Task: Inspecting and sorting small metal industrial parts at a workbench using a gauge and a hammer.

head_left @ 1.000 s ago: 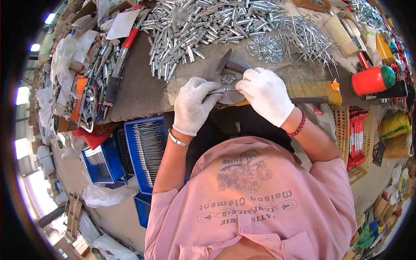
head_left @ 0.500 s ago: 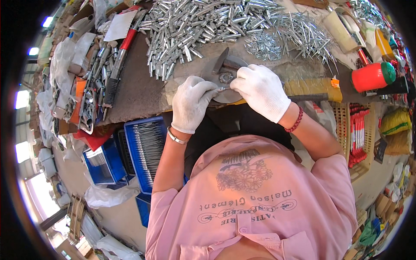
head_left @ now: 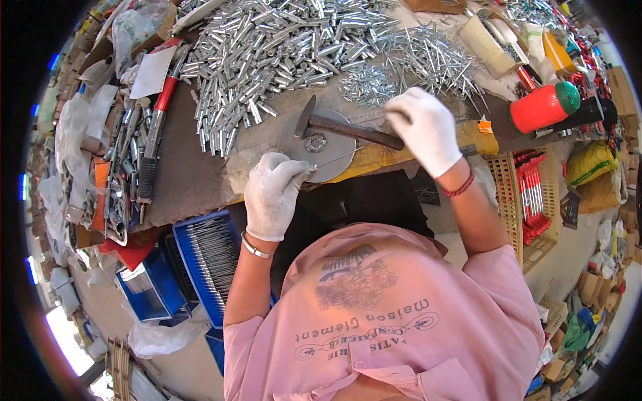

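My left grip (head_left: 271, 200) pinches a thin rod (head_left: 338, 157), jutting right from its fingertips; a loose pinch could drop it. Whether my right grip (head_left: 424, 127), near the hammer (head_left: 348, 129), holds anything, I can't tell.

The left hand (head_left: 271, 197), gloved in white, pinches one end of a thin metal rod (head_left: 338, 158), which points right across a round grey disc (head_left: 341, 144). A hammer (head_left: 354, 131) lies with its head over the disc's far left side, its handle slanting right. The right hand (head_left: 422, 127), also gloved, hangs with bent fingers near the handle's end. Farther back on the surface (head_left: 177, 180) are heaps of silver tubes (head_left: 281, 53), short pins (head_left: 368, 85) and long rods (head_left: 435, 60). A red jar (head_left: 538, 110) with a green lid lies on its side at right.
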A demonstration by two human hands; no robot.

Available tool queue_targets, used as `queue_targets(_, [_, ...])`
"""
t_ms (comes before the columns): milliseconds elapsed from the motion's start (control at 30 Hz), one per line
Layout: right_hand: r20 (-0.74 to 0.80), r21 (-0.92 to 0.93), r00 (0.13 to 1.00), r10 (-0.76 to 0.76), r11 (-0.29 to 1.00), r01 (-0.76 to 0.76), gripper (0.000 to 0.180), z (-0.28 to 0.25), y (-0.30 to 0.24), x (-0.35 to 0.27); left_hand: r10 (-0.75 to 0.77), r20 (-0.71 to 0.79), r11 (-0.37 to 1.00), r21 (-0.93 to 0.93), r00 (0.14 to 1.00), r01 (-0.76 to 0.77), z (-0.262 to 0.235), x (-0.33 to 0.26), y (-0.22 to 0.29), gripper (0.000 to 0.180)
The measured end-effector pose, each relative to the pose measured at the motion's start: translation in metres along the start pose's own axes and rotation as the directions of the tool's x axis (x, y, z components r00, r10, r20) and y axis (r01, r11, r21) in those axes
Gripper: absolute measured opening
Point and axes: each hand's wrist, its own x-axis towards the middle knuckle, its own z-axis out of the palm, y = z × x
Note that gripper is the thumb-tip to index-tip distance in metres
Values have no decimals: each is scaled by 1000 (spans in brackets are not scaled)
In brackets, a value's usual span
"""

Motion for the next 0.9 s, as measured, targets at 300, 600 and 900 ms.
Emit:
queue_targets(300, [65, -218, 995, 77, 974, -61, 15, 16, 12, 13, 7, -29, 1000, -1, 1000, -7, 5, 2, 1, 13])
queue_targets(600, [131, 90, 987, 95, 990, -107, 7, 14, 16, 13, 31, -31, 999, 12, 999, -30, 3, 2, -2, 16])
queue_targets(900, [263, 376, 896, -358, 893, 247, 2, 26, -73, 8, 64, -58, 998, 28, 996, -62, 13, -2, -11, 17])
